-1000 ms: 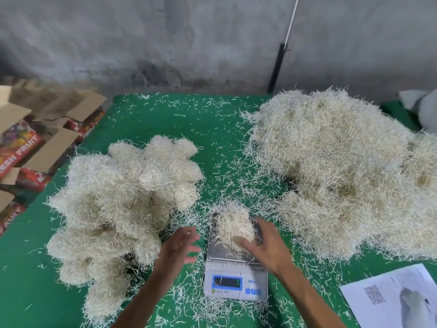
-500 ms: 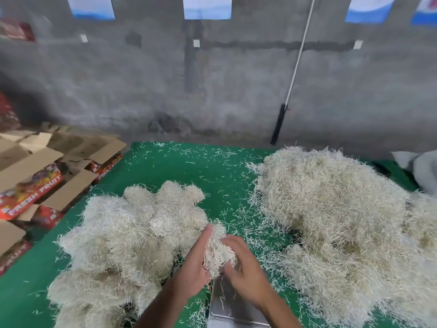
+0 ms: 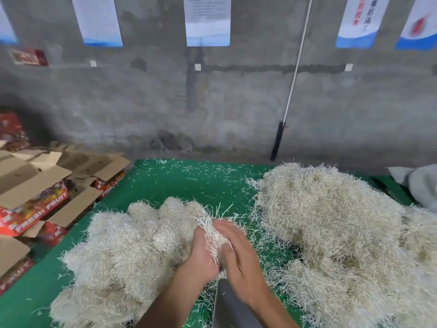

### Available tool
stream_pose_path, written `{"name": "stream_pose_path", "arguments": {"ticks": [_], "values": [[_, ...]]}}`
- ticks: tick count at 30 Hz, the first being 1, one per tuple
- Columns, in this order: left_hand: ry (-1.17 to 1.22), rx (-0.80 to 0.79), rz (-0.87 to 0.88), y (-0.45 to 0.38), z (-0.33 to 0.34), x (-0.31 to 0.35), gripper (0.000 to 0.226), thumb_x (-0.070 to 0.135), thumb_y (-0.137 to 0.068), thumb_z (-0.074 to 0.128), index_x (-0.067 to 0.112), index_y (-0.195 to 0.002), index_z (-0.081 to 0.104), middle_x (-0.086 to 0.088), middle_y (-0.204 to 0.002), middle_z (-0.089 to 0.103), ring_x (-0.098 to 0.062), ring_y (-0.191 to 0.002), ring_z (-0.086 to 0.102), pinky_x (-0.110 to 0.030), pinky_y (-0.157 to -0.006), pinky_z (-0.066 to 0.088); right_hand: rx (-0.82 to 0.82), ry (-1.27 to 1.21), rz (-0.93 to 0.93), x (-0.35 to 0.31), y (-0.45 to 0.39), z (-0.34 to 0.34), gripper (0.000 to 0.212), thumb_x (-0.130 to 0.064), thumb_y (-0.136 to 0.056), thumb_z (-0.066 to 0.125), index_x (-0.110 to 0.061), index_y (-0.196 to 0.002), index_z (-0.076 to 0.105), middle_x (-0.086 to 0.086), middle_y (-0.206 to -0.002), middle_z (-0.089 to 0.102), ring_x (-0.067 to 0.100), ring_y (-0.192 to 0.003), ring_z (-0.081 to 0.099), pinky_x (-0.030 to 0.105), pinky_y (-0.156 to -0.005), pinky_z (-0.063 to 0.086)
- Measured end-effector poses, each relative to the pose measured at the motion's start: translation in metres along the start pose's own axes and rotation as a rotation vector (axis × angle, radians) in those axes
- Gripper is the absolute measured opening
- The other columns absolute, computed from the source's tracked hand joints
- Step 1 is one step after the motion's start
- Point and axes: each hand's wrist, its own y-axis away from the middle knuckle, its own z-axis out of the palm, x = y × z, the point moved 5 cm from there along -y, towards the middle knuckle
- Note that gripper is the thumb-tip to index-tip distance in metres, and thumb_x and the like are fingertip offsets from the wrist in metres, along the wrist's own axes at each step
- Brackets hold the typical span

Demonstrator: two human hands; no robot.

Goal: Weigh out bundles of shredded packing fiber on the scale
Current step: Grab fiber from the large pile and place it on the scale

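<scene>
A small bundle [image 3: 214,235] of pale shredded fiber was pressed between the two hands above the green tabletop [image 3: 165,183]. The left hand [image 3: 201,256] cupped it from the left, fingers curved round the strands; the right hand [image 3: 238,254] lay against its right side with fingers fairly straight and the thumb tucked in toward the bundle. Strands stuck out above and below the palms.

Just below the hands, the steel pan of the scale [image 3: 227,304] showed at the bottom edge, partly hidden by the right forearm; its display was out of view. The bundle was held above the pan's far end, not resting on it.

To the left lay a heap of rounded bundles [image 3: 123,252], touching the left hand's side. To the right sat a larger loose pile [image 3: 331,221] of the same fiber, just beside the right hand but apart from it. Stray strands littered the tabletop between and behind them.

Open cardboard boxes [image 3: 35,185] with red printing stood off the tabletop's left edge. A white pole [image 3: 296,67] with a black grip leaned on the concrete wall [image 3: 236,102], where paper sheets [image 3: 208,20] hung. Grey cloth [image 3: 421,183] lay at the far right.
</scene>
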Motion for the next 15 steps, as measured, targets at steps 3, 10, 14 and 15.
{"name": "stream_pose_path", "arguments": {"ticks": [3, 10, 14, 15], "values": [[-0.115, -0.051, -0.083, 0.002, 0.008, -0.024, 0.06, 0.05, -0.106, 0.028, 0.004, -0.137, 0.052, -0.023, -0.129, 0.063, -0.036, -0.122, 0.061, -0.051, -0.104, 0.048, 0.049, 0.044, 0.028, -0.004, -0.021, -0.015, 0.047, -0.048, -0.109, 0.041, -0.029, -0.152, 0.048, -0.02, -0.157, 0.043, -0.003, -0.146, 0.037, 0.038, -0.122, 0.034], [0.029, -0.172, 0.104, 0.004, 0.004, 0.013, 0.05, 0.044, -0.101, 0.045, 0.001, -0.113, 0.067, -0.023, -0.104, 0.064, -0.034, -0.096, 0.066, -0.046, -0.084, 0.054, -0.092, 0.067, -0.078, -0.004, -0.003, -0.016, 0.045, -0.032, -0.108, 0.048, -0.037, -0.153, 0.044, -0.02, -0.165, 0.028, 0.006, -0.153, 0.027, 0.04, -0.127, 0.025], [-0.064, -0.078, 0.054, 0.007, -0.013, -0.008, 0.031, 0.029, -0.105, 0.046, 0.003, -0.106, 0.063, -0.019, -0.109, 0.062, -0.025, -0.1, 0.07, -0.037, -0.089, 0.055, -0.04, -0.024, -0.082, -0.025, -0.005, 0.002, 0.044, -0.049, -0.109, 0.043, -0.049, -0.153, 0.037, -0.025, -0.162, 0.032, 0.002, -0.151, 0.031, 0.037, -0.123, 0.027], [-0.111, -0.1, 0.059, 0.007, -0.01, -0.015, 0.031, 0.026, -0.106, 0.045, 0.0, -0.108, 0.062, -0.018, -0.111, 0.061, -0.024, -0.106, 0.068, -0.038, -0.095, 0.055, 0.009, -0.056, -0.022, -0.021, -0.01, -0.002, 0.044, -0.052, -0.108, 0.044, -0.049, -0.152, 0.039, -0.027, -0.16, 0.035, 0.0, -0.148, 0.033, 0.039, -0.122, 0.032]]}}
